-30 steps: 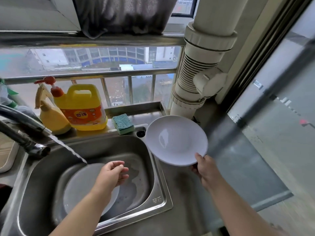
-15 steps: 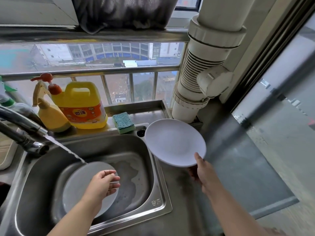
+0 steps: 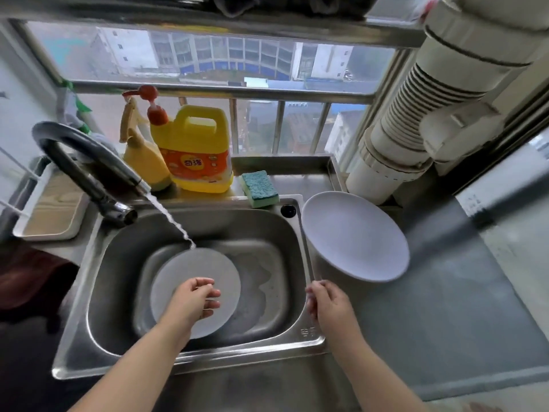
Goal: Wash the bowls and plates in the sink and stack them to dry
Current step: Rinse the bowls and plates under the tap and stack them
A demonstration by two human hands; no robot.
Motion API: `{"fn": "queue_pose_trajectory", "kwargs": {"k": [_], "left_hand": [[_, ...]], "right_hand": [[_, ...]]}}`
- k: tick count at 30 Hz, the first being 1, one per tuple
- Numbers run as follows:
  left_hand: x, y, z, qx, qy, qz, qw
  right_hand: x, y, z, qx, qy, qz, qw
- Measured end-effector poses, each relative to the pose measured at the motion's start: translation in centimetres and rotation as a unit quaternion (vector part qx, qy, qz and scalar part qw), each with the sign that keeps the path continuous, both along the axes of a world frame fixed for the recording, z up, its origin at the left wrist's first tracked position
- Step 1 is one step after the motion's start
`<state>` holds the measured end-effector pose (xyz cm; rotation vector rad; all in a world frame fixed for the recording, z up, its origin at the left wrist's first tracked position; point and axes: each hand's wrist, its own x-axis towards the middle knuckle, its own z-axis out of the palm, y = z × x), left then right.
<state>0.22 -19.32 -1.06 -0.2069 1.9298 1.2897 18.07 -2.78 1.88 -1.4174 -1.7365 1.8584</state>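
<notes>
1. The left hand [image 3: 194, 300] is hovering low over the sink [image 3: 190, 356], fingers loosely curled and gripping nothing — whether the fingertips are touching the plate under them, I cannot tell.
2. That plate [image 3: 214, 269] is lying flat on the sink floor, toward the near-left part of the basin, its front edge hidden by the wrist.
3. The faucet [image 3: 89, 165] is reaching in from the sink's far-left corner, and a thin stream of water [image 3: 170, 218] is falling at a slant onto the plate's far edge.
4. The right hand [image 3: 328, 301] is sitting over the sink's right rim, fingers relaxed and slightly bent, holding nothing; the fingertips are blurred.
5. The bowl [image 3: 353, 236] is resting on the counter [image 3: 445, 307] just beside the sink's right rim — tilted, open side facing up and toward the camera, apart from the right hand.
6. Along the sink's far edge, the sponge [image 3: 260, 188] is sitting green side up near the far-right corner.
7. To its left, the yellow detergent jug [image 3: 196, 150] with the red pump is standing upright, and a yellow spray bottle [image 3: 142, 156] is standing just beside it.
8. A white tray [image 3: 50, 203] is sitting off the sink's left edge, behind the faucet.
9. A large white pipe [image 3: 421, 129] is rising from the counter's far-right corner, just behind the bowl.
</notes>
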Motion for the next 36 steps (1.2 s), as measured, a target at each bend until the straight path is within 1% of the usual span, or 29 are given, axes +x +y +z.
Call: {"fn": "queue_pose_trajectory", "kwargs": {"k": [3,5,8,11,14,16,20,23,32,36], "left_hand": [[-1.3,-2.2,-0.5,-0.016,-0.001,0.011,1.000],[-2.3,-3.8,-0.7,-0.022,-0.002,0.028,0.999],[-3.6,-5.8,-1.1,-0.026,-0.003,0.048,0.998],[-4.8,-6.8,-1.9,-0.029,-0.010,0.060,0.998],[-5.8,-7.1,-3.1,-0.029,-0.012,0.061,0.998],[-6.5,-7.3,-3.7,-0.029,-0.010,0.056,0.998],[-7.8,-8.6,-5.1,-0.033,-0.010,0.053,0.998],[-8.7,-9.5,-5.7,-0.035,-0.005,0.047,0.998],[-9.7,-10.4,-4.9,-0.034,0.002,0.042,0.999],[-10.0,-10.7,-4.6,-0.039,-0.002,0.056,0.998]], "right_hand": [[-4.4,-1.6,-1.8,-0.019,-0.049,0.104,0.993],[-7.2,-2.6,-3.4,-0.029,-0.101,0.165,0.981],[-10.4,-3.8,-6.8,-0.024,-0.178,0.231,0.956],[-12.4,-4.6,-10.6,0.013,-0.259,0.260,0.930],[-13.6,-4.8,-13.6,0.046,-0.346,0.304,0.886],[-14.4,-4.8,-15.3,0.051,-0.375,0.316,0.870],[-15.2,-5.1,-18.5,0.045,-0.378,0.287,0.879],[-15.3,-5.5,-19.8,0.033,-0.373,0.271,0.887],[-14.9,-5.2,-19.2,-0.015,-0.365,0.205,0.908],[-14.6,-4.7,-18.3,-0.005,-0.358,0.194,0.913]]}}
